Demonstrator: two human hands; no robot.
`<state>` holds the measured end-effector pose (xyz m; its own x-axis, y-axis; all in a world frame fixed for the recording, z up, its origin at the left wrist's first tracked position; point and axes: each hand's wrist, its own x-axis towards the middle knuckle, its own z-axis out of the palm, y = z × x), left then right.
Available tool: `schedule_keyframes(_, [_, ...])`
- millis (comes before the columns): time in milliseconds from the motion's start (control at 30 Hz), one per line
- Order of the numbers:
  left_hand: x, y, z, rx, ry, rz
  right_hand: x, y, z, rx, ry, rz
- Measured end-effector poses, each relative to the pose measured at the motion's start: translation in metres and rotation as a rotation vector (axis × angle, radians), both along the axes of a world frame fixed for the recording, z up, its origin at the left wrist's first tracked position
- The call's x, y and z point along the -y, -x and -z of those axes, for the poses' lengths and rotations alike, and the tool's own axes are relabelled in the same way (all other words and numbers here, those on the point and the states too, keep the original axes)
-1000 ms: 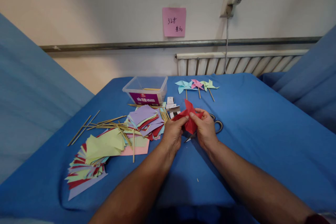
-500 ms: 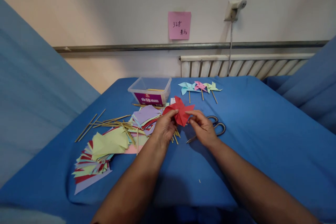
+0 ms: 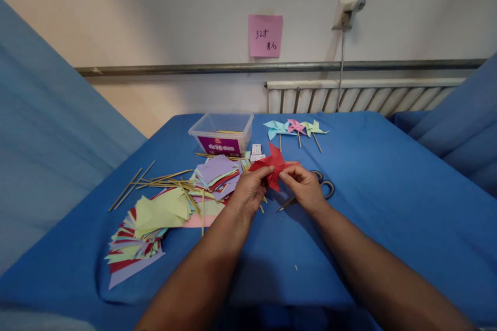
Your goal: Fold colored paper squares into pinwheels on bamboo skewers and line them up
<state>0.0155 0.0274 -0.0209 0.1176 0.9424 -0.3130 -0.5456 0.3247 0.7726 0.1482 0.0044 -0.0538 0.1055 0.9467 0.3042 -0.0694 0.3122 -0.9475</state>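
Observation:
A red paper pinwheel (image 3: 276, 159) is held up above the blue-covered table between both hands. My left hand (image 3: 254, 183) pinches it near the centre, thumb on top. My right hand (image 3: 305, 183) grips its right side, thumb and fingertips pressed near the middle. Under and behind the right hand lie scissors (image 3: 328, 189), their blades pointing left. Close behind the left hand is a stack of cut paper (image 3: 215, 171), purple on top. Small white boxes (image 3: 256, 149) stand just beyond the pinwheel.
A clear plastic tub (image 3: 221, 134) with sticks inside stands at the back. Loose wooden sticks (image 3: 165, 180) and fanned coloured paper (image 3: 134, 248) cover the left side. Three finished pinwheels (image 3: 296, 126) lie at the back right. Blue curtains (image 3: 46, 114) hang at both sides.
The red pinwheel has shifted slightly right and turned in my hands. My right thumb now presses nearer its centre, and the white boxes behind show more fully.

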Motion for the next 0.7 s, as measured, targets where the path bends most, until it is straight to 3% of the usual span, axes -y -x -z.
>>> schedule_keyframes(367, [0.0064, -0.0050, -0.0019, -0.092, -0.009, 0.036, -0.0019, -0.0024, 0.0020, 0.032, -0.031, 0.175])
schedule_keyframes(700, [0.0068, -0.0055, -0.0003, -0.101, -0.011, 0.046, -0.0034, -0.0037, 0.0034, 0.100, -0.035, 0.191])
